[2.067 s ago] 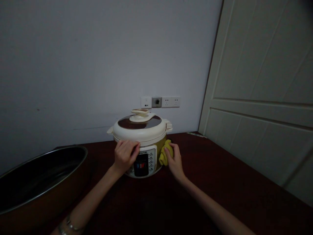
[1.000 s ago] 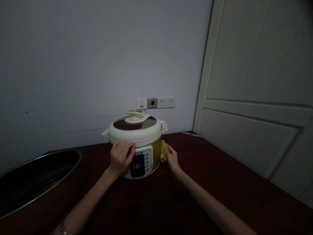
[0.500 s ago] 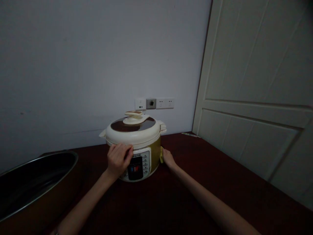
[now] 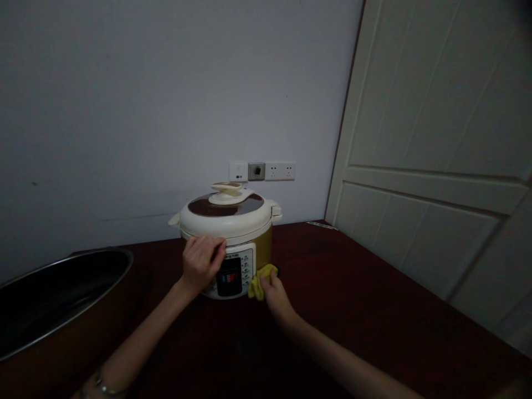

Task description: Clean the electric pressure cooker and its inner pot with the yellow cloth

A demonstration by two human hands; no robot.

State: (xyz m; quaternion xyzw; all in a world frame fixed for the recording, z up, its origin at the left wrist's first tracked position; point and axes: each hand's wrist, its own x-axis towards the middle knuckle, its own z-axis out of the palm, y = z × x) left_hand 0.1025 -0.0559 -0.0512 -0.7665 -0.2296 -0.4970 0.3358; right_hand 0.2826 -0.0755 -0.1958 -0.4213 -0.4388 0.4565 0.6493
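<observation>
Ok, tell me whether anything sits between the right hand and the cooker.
Only the yellow cloth does: the right hand holds it at the lower right of the cooker. No other obstacle shows between them.

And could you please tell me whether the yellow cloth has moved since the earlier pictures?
Yes. Against the wall sockets, the yellow cloth has shifted left and lower, from the side of the cooker to its front panel's lower right.
</observation>
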